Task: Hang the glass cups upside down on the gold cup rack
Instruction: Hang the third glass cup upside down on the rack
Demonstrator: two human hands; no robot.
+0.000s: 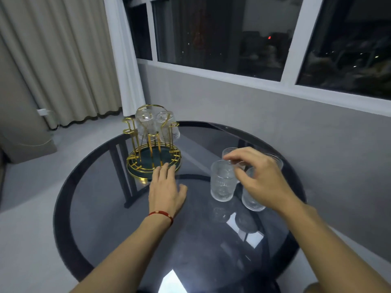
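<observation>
**Two cups hung, four waiting on the table**

A round, dark smoked-glass table with a black rim fills the lower view and carries everything the task needs. Toward its far left edge stands the gold wire cup rack, its upright pegs rising from a round dark-green tray base ringed in gold. Two clear ribbed glass cups already hang mouth-down on the pegs at the back of the rack, and the nearer pegs stand bare, so there is room for more.

On the right side of the table stands a tight cluster of clear ribbed glass tumblers, all upright with mouths up. The nearest-left tumbler stands in plain sight; a second sits just beside it under the wrist, and two more show behind the hand, partly hidden.

The left hand, with a red string bracelet at the wrist, lies flat with fingers spread, fingertips touching the near rim of the rack's base, probably to steady the light rack. It holds nothing.

The right hand hovers over the cluster, fingers curled and parted, thumb and forefinger close to the rims. It seems about to pinch one tumbler, but no closed grasp shows yet.
</observation>
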